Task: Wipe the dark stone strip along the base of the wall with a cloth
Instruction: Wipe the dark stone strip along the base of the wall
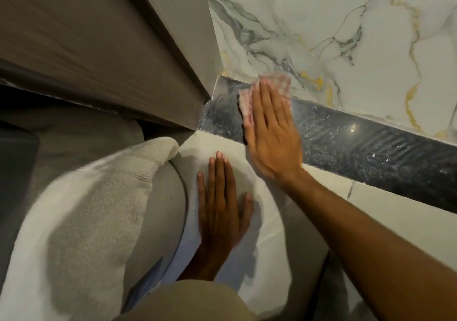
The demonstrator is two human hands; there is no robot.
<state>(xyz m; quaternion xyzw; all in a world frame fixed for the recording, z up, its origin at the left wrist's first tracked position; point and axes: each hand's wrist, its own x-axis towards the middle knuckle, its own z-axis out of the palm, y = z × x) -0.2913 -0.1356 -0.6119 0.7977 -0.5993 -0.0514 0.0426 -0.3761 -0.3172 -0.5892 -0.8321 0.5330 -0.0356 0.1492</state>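
A dark speckled stone strip (358, 147) runs along the foot of the white marble wall (333, 36), from the corner down to the right. My right hand (272, 135) lies flat against the strip near its left end, pressing a pale pink-checked cloth (247, 103) onto the stone. The cloth shows above and left of my fingers and looks blurred. My left hand (222, 202) rests palm down on the light floor tile (284, 234), fingers spread, holding nothing.
A grey ribbed panel (99, 48) meets the strip at the corner on the left. A white towel (86, 209) lies over a ribbed grey round object (158, 221) beside my left hand. My knee in beige cloth (185, 301) is at the bottom.
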